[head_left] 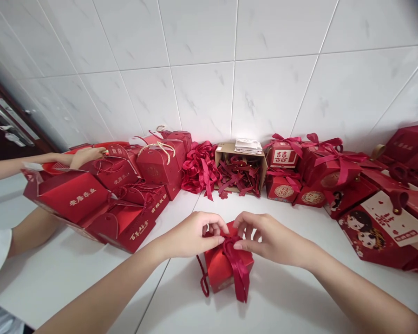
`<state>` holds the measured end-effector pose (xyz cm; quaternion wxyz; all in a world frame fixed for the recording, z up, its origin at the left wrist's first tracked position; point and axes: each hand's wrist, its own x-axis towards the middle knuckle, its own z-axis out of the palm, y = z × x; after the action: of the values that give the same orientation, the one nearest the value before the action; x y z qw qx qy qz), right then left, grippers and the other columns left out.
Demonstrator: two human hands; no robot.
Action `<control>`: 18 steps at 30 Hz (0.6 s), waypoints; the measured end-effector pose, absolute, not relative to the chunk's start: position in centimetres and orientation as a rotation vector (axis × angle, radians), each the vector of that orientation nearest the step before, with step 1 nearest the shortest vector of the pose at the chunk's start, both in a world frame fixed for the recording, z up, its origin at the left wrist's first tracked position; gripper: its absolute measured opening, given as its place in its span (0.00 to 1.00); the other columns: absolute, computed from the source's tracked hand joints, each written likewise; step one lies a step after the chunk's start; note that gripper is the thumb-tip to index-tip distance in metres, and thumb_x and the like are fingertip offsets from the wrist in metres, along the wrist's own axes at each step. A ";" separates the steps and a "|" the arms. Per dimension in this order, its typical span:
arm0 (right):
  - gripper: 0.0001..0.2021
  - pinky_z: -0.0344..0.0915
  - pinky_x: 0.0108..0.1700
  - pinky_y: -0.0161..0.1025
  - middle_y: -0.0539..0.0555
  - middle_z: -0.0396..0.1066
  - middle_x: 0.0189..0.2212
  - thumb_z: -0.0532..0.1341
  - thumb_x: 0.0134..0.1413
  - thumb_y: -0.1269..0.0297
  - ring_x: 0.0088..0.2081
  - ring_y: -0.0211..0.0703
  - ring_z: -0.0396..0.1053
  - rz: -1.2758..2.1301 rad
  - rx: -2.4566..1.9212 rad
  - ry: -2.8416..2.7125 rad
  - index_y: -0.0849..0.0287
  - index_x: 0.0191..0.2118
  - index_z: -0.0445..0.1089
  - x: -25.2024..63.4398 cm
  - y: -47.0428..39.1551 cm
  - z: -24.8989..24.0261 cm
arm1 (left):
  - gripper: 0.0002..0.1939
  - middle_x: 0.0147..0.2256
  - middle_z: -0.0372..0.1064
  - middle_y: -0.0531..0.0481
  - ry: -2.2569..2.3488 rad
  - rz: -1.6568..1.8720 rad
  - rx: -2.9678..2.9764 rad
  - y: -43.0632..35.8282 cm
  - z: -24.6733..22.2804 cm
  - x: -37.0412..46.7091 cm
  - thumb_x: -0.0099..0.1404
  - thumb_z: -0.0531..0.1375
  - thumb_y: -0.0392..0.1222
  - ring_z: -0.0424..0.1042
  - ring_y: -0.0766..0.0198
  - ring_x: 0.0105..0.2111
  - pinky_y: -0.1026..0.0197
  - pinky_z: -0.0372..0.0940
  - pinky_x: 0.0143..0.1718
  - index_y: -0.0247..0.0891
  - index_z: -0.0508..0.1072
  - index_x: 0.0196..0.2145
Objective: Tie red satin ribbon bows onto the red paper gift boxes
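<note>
A small red gift box point(220, 273) stands on the white tiled surface, in the middle near the front. Dark red ribbon point(240, 273) is gathered on its top, with tails hanging over the near side. My left hand point(198, 234) pinches the ribbon from the left, thumb and fingers closed together. From the right, my right hand point(261, 236) has its fingers curled down to the same ribbon at the top of the box. A twisted red cord point(203, 278) hangs at the box's left side.
Open red boxes point(114, 171) crowd the left, where another person's arms reach in. By the wall lie a ribbon heap point(201, 167) and a cardboard box point(264, 169) of red pieces with cards on top. Ribboned boxes point(282, 185) and larger red boxes point(376, 232) fill the right.
</note>
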<state>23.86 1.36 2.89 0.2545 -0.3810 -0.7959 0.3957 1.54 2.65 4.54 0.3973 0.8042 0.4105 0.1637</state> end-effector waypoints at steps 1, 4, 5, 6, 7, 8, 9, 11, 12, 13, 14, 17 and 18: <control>0.08 0.66 0.31 0.35 0.49 0.72 0.30 0.62 0.54 0.63 0.29 0.39 0.69 1.081 -1.042 -2.155 0.55 0.40 0.68 23.7 1.5 2.6 | 0.08 0.28 0.69 0.52 1.057 0.424 2.028 2.5 4.7 1.6 0.58 0.57 0.36 0.65 0.67 0.28 0.67 0.60 0.27 0.37 0.74 0.35; 0.07 0.64 0.29 0.34 0.47 0.70 0.27 0.61 0.53 0.66 0.27 0.38 0.67 1.109 -1.079 -2.135 0.55 0.40 0.67 23.4 1.4 2.1 | 0.07 0.28 0.67 0.54 1.099 0.433 1.989 2.0 4.9 1.7 0.58 0.58 0.36 0.65 0.67 0.28 0.68 0.59 0.27 0.38 0.71 0.36; 0.07 0.63 0.29 0.33 0.47 0.70 0.27 0.61 0.53 0.67 0.27 0.37 0.67 1.106 -1.082 -2.140 0.55 0.39 0.67 23.4 1.3 2.0 | 0.07 0.28 0.66 0.55 1.109 0.435 1.978 2.0 5.0 1.7 0.57 0.58 0.36 0.64 0.68 0.28 0.68 0.59 0.27 0.39 0.70 0.36; 0.07 0.62 0.29 0.33 0.46 0.69 0.27 0.60 0.53 0.69 0.27 0.36 0.66 1.097 -1.075 -2.148 0.55 0.39 0.67 23.4 1.2 2.0 | 0.07 0.29 0.66 0.55 1.118 0.437 1.968 1.9 5.0 1.8 0.57 0.58 0.36 0.64 0.68 0.28 0.68 0.59 0.28 0.39 0.70 0.36; 0.07 0.62 0.29 0.33 0.46 0.69 0.27 0.60 0.53 0.70 0.27 0.36 0.66 1.089 -1.061 -2.154 0.55 0.39 0.67 23.3 1.1 2.0 | 0.07 0.29 0.66 0.55 1.123 0.439 1.961 1.9 4.9 1.8 0.57 0.58 0.36 0.64 0.68 0.28 0.68 0.59 0.28 0.39 0.69 0.36; 0.07 0.62 0.30 0.33 0.46 0.68 0.27 0.59 0.54 0.71 0.27 0.36 0.65 1.082 -1.043 -2.154 0.55 0.39 0.67 23.3 1.0 2.0 | 0.07 0.29 0.66 0.55 1.125 0.438 1.956 1.9 4.9 1.9 0.57 0.58 0.36 0.64 0.68 0.28 0.67 0.59 0.28 0.39 0.69 0.36; 0.08 0.62 0.31 0.33 0.46 0.68 0.27 0.58 0.54 0.72 0.27 0.36 0.65 1.079 -1.021 -2.151 0.55 0.39 0.67 23.2 0.9 2.0 | 0.07 0.29 0.67 0.55 1.124 0.435 1.953 1.9 4.8 1.9 0.57 0.58 0.36 0.64 0.68 0.28 0.67 0.59 0.28 0.39 0.68 0.36; 0.08 0.62 0.32 0.33 0.48 0.69 0.29 0.56 0.54 0.74 0.28 0.35 0.64 1.060 -0.979 -2.141 0.56 0.38 0.67 23.1 0.7 2.0 | 0.08 0.29 0.67 0.55 1.115 0.432 1.951 1.9 4.7 1.9 0.58 0.58 0.36 0.65 0.67 0.29 0.67 0.58 0.27 0.39 0.68 0.37; 0.08 0.62 0.32 0.33 0.48 0.69 0.29 0.55 0.54 0.75 0.29 0.36 0.64 1.036 -0.962 -2.140 0.56 0.36 0.66 23.1 0.5 1.9 | 0.08 0.29 0.67 0.54 1.110 0.435 1.953 1.9 4.6 1.9 0.58 0.58 0.36 0.65 0.67 0.29 0.67 0.58 0.27 0.39 0.68 0.38; 0.08 0.62 0.32 0.33 0.48 0.69 0.30 0.55 0.53 0.76 0.29 0.36 0.64 1.006 -0.950 -2.141 0.56 0.35 0.66 23.0 0.4 1.8 | 0.08 0.30 0.67 0.54 1.107 0.439 1.956 2.0 4.5 1.9 0.58 0.58 0.37 0.66 0.66 0.30 0.67 0.58 0.27 0.39 0.68 0.38; 0.08 0.62 0.32 0.33 0.49 0.68 0.30 0.55 0.52 0.76 0.29 0.36 0.63 0.980 -0.945 -2.138 0.57 0.34 0.66 22.9 0.3 1.7 | 0.08 0.30 0.67 0.54 1.109 0.444 1.959 2.0 4.5 1.9 0.58 0.58 0.36 0.66 0.66 0.30 0.67 0.58 0.27 0.39 0.68 0.37; 0.07 0.61 0.31 0.32 0.48 0.68 0.29 0.55 0.52 0.77 0.28 0.36 0.63 0.971 -0.989 -2.101 0.57 0.34 0.65 22.6 0.2 1.4 | 0.06 0.30 0.66 0.55 1.126 0.454 1.961 1.9 4.5 1.9 0.58 0.58 0.36 0.66 0.67 0.30 0.67 0.59 0.28 0.39 0.68 0.36; 0.08 0.61 0.31 0.32 0.48 0.68 0.29 0.55 0.52 0.76 0.28 0.36 0.63 0.978 -1.018 -2.088 0.57 0.35 0.66 22.6 0.2 1.3 | 0.06 0.30 0.66 0.55 1.129 0.456 1.962 1.9 4.5 2.0 0.58 0.58 0.36 0.66 0.67 0.30 0.67 0.59 0.28 0.40 0.68 0.36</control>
<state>22.57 0.25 1.30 0.3056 -0.3845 -0.7888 0.3694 1.97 1.91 4.46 0.4042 0.7772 0.4472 0.1806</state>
